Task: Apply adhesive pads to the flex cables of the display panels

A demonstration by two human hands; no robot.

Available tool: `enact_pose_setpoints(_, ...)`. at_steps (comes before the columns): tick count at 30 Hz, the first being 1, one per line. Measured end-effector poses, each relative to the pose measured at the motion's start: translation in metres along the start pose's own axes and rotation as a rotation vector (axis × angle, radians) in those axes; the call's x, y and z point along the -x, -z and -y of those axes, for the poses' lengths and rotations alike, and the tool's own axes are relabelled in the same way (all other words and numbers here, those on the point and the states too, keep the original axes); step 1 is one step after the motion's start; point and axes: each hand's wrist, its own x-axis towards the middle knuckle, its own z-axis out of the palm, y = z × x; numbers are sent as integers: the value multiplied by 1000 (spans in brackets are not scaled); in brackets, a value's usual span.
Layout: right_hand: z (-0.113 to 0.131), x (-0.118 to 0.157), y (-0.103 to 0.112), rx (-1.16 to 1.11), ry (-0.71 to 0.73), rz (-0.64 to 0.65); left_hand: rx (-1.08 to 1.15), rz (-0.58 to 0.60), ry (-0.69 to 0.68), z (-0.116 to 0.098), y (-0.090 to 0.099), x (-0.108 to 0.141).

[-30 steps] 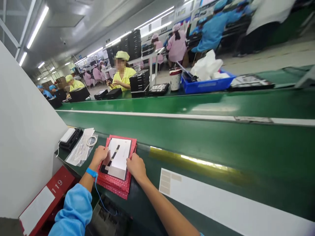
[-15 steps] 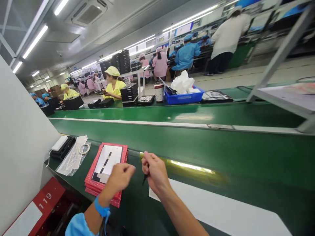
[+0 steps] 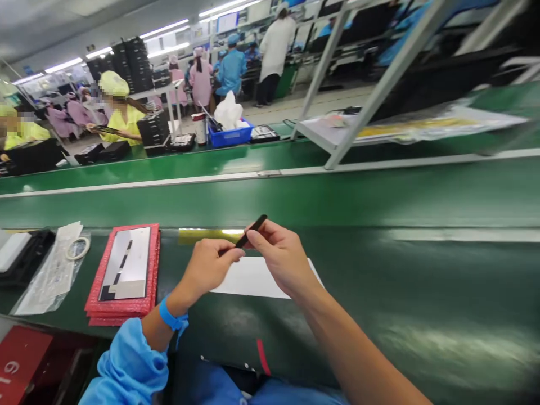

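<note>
Between my two hands, over the white sheet (image 3: 253,278), is a slim black tool that looks like tweezers (image 3: 256,223). Thumb and fingers of my right hand (image 3: 283,254) pinch it near the middle, its blunt end pointing up and away. My left hand (image 3: 210,263), with a blue band at the wrist, is closed around the lower end, which its fingers partly hide. Left of it, a flat display panel (image 3: 139,256) with a dark strip lies on a stack of red bubble-wrap pouches (image 3: 101,289).
A roll of tape (image 3: 78,248) and clear bags (image 3: 50,281) lie at the left by a black device (image 3: 31,264). Yellow film (image 3: 198,236) edges the green belt (image 3: 358,197). Beyond stand a blue bin (image 3: 230,136) and a slanted metal post (image 3: 371,90). Co-workers sit across the line.
The view has swung right. My right hand has turned the black tool from pointing down to slanting upward, and my left hand has come over to grip its other end.
</note>
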Motion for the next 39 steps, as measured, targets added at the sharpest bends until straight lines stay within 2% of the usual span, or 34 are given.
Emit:
enact_pose_setpoints(5,11,-13,3,52,78,98,-13,20,-52,-3,12,-18)
enact_pose_setpoints(8,4,-25,4,76,81,152,-31,16,-60,3,13,-28)
enact_pose_setpoints(11,-10,-41,16,59,33,118,-56,-17,-58,18,11,-40)
enact_pose_setpoints(14,-23,-59,46,49,20,-3,-101,-158,-42,42,7,-51)
enact_pose_setpoints(17,-35,-76,87,123,24,-96,-159,-250,-36,67,-2,-56)
enact_pose_setpoints(21,-50,-88,140,188,1,-167,-255,-187,-133,83,-15,-52)
enact_pose_setpoints(24,-62,-90,163,195,-60,-151,-344,-149,-229,81,-25,-51)
enact_pose_setpoints(27,-71,-87,170,189,-105,-119,-423,-124,-301,74,-45,-59)
enact_pose_setpoints(31,-71,-81,167,224,-84,-102,-514,12,-352,70,-81,-82)
enact_pose_setpoints(33,-68,-78,165,265,-58,-84,-568,66,-344,72,-92,-90)
enact_pose_setpoints(39,-59,-72,160,355,-29,-40,-619,57,-330,83,-95,-92)
